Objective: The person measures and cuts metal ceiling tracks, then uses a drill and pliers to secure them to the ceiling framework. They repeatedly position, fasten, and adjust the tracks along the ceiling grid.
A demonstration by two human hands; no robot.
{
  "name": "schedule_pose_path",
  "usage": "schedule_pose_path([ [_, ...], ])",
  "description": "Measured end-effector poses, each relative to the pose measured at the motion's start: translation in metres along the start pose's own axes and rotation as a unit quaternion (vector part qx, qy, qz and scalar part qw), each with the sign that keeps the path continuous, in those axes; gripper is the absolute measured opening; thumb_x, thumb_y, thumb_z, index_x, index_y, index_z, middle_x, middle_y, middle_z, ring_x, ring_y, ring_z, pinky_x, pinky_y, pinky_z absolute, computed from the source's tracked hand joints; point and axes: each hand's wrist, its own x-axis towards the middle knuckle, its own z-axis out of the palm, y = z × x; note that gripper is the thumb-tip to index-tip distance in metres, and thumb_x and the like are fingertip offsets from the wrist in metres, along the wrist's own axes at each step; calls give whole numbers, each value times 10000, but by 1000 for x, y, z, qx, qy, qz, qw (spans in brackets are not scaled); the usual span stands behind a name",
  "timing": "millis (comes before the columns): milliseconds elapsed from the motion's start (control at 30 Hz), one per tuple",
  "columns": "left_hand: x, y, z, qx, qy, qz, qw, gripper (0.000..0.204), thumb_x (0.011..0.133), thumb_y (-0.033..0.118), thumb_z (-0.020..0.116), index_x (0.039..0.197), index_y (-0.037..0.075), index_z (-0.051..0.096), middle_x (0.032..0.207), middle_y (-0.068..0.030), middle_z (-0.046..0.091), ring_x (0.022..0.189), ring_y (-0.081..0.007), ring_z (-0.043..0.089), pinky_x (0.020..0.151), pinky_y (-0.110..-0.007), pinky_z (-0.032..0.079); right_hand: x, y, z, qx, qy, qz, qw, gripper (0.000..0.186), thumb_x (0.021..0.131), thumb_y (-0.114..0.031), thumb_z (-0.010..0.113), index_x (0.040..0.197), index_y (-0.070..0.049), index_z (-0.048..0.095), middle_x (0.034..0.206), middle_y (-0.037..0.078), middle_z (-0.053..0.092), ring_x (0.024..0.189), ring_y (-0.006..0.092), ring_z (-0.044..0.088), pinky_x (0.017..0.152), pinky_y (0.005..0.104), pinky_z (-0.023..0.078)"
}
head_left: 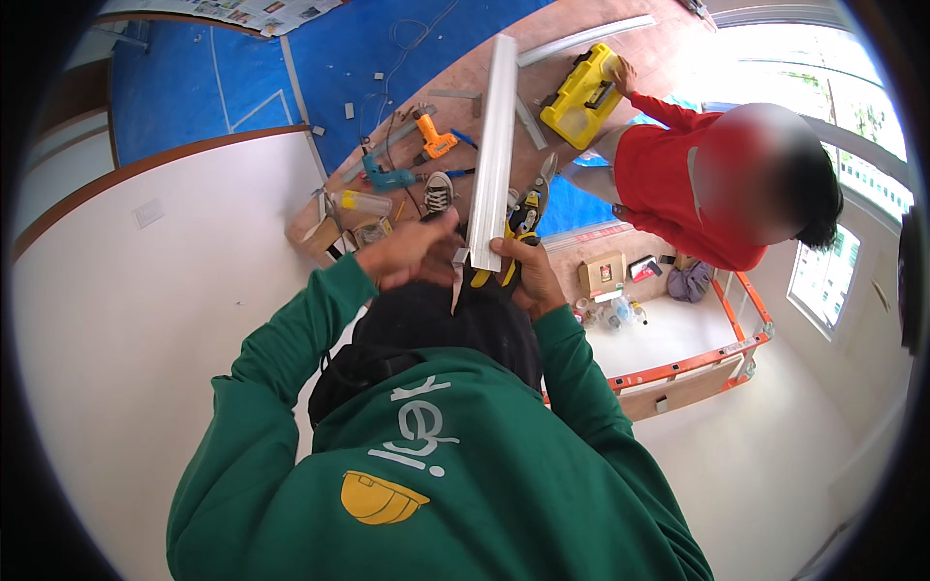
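A long whitish metal channel (pixel 496 145) runs from my lap out over the floor, its near end between my hands. My right hand (pixel 535 276) grips the near end, thumb on top and fingers underneath. A narrow bent strip of metal (pixel 458 281) hangs by the channel's left corner. My left hand (pixel 412 254) is beside this strip, its fingers blurred, so whether it holds anything is unclear. Yellow-and-black tool handles (pixel 526 221) show beside the channel near my right hand, partly hidden by it.
On the floor ahead lie a teal power drill (pixel 387 176), an orange power tool (pixel 436 138) and a clear yellow-capped container (pixel 363 202). A person in red (pixel 668 160) crouches at the right, one hand at a yellow tool case (pixel 581 97). An orange ladder (pixel 668 364) lies right.
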Motion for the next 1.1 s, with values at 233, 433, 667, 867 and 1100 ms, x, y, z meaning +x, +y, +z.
schedule_pose_path([
  [233,-5,-19,8,110,35,10,993,419,1038,380,792,1136,-22,726,1040,-69,778,903,-160,757,814,-311,626,25,0,14,-173,60,-69,981,377,919,-63,753,1276,11,657,1120,130,760,919,237,761,817,370,635],
  [433,-9,-11,1,499,78,152,850,274,1047,292,778,1172,51,737,1028,-30,778,870,-196,751,870,-319,621,30,1,35,-318,89,-125,936,322,919,-62,749,1221,6,661,1090,129,756,928,232,759,838,390,630],
  [667,7,-53,-63,-98,-274,-3,957,357,1097,273,708,1385,66,676,1247,-83,759,1195,-195,743,965,-358,628,26,-7,8,38,-41,72,996,456,943,-134,746,1345,61,656,1160,178,785,976,302,805,900,438,671],
  [867,50,-38,-89,63,47,-4,997,868,991,488,820,1636,49,441,1448,-145,674,1211,-279,741,1066,-467,595,34,18,11,-38,-28,28,998,429,937,-92,766,1332,39,661,1135,160,785,947,284,805,899,439,677],
  [1100,88,32,-36,-16,96,166,981,736,963,500,831,1446,42,517,1140,-105,661,832,-174,755,674,-370,666,25,21,34,-185,-55,2,981,405,949,-116,793,1307,-35,623,1089,63,724,965,185,716,856,345,584],
])
